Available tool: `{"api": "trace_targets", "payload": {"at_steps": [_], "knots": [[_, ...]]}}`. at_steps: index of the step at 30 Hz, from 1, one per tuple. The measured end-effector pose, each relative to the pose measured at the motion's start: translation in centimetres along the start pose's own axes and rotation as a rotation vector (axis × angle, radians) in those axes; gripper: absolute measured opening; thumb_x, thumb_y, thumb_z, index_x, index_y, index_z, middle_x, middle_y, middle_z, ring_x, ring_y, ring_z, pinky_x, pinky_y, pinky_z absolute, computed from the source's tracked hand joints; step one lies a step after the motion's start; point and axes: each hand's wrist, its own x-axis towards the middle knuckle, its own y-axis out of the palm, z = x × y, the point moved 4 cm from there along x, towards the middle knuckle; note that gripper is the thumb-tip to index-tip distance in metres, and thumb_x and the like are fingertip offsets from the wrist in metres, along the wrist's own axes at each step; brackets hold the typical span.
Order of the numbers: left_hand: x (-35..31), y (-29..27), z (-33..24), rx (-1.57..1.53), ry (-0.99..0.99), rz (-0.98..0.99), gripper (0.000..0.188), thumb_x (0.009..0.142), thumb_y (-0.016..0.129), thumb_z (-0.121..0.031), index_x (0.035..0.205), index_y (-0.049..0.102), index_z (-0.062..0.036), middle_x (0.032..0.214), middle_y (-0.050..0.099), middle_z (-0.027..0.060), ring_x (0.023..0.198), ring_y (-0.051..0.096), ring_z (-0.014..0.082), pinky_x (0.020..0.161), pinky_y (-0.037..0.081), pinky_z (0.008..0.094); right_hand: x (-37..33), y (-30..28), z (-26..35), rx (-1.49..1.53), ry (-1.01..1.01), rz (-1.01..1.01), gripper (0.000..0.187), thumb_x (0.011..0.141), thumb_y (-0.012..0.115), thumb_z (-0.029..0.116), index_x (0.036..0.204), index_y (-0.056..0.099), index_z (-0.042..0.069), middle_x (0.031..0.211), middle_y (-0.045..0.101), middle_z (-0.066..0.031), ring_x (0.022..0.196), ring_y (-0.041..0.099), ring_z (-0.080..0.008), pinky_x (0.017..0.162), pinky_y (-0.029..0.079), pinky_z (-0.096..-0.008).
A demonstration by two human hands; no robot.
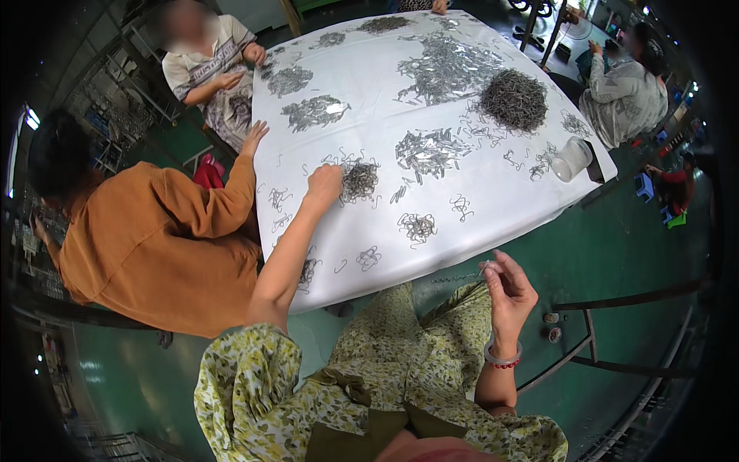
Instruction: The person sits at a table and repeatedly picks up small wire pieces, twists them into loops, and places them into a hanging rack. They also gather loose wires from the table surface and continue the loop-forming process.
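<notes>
My left hand (325, 187) reaches over the white table with its fingers closed at the left edge of a small dark pile of wire hooks (359, 181). Whatever it grips is hidden. Off the table's near edge, my right hand (512, 291) pinches a small thin metal piece (485, 267) between thumb and fingers; its exact shape is too small to tell. A thin dark line of small links (453, 279) shows left of those fingertips, and I cannot tell whether it joins the piece. Loose S-shaped hooks (417, 227) lie nearer me on the cloth.
Shiny flat metal strips (431, 152) and a big heap of dark hooks (514, 100) lie farther across the white tabletop (339, 223). A clear plastic tub (572, 159) stands at the right edge. A person in brown (154, 239) sits close on my left; others sit around the table.
</notes>
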Motion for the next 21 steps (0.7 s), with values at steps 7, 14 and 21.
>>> {"api": "trace_targets", "payload": {"at_steps": [7, 14, 21], "knots": [[-3.7, -4.7, -7.4, -1.220, -0.026, 0.144, 0.016, 0.088, 0.063, -0.006, 0.095, 0.064, 0.0079, 0.086, 0.067, 0.0119, 0.079, 0.065, 0.0147, 0.071, 0.056, 0.0268, 0.0, -0.6, -0.5, -0.045, -0.114, 0.030, 0.018, 0.081, 0.066, -0.008, 0.098, 0.068, -0.005, 0.082, 0.068, -0.0079, 0.070, 0.055, -0.0090, 0.060, 0.044, -0.0211], [-14.5, -8.5, -20.8, -1.437, 0.346, 0.399, 0.011, 0.085, 0.067, -0.004, 0.096, 0.067, -0.0014, 0.098, 0.064, 0.0051, 0.092, 0.060, 0.0117, 0.081, 0.050, 0.0259, -0.4, -0.3, -1.2, -0.079, 0.022, -0.025, 0.018, 0.079, 0.068, -0.007, 0.097, 0.069, -0.004, 0.078, 0.066, -0.0059, 0.067, 0.052, -0.0085, 0.061, 0.042, -0.0211], [-15.7, -7.3, -23.4, -1.400, 0.457, 0.214, 0.012, 0.084, 0.068, -0.004, 0.095, 0.065, -0.0002, 0.091, 0.063, 0.0060, 0.084, 0.060, 0.0116, 0.075, 0.048, 0.0252, -0.7, -0.5, -0.8, -0.106, -0.058, -0.069, 0.017, 0.079, 0.069, -0.006, 0.096, 0.069, -0.004, 0.077, 0.064, -0.0045, 0.068, 0.052, -0.0085, 0.062, 0.042, -0.0212]]}}
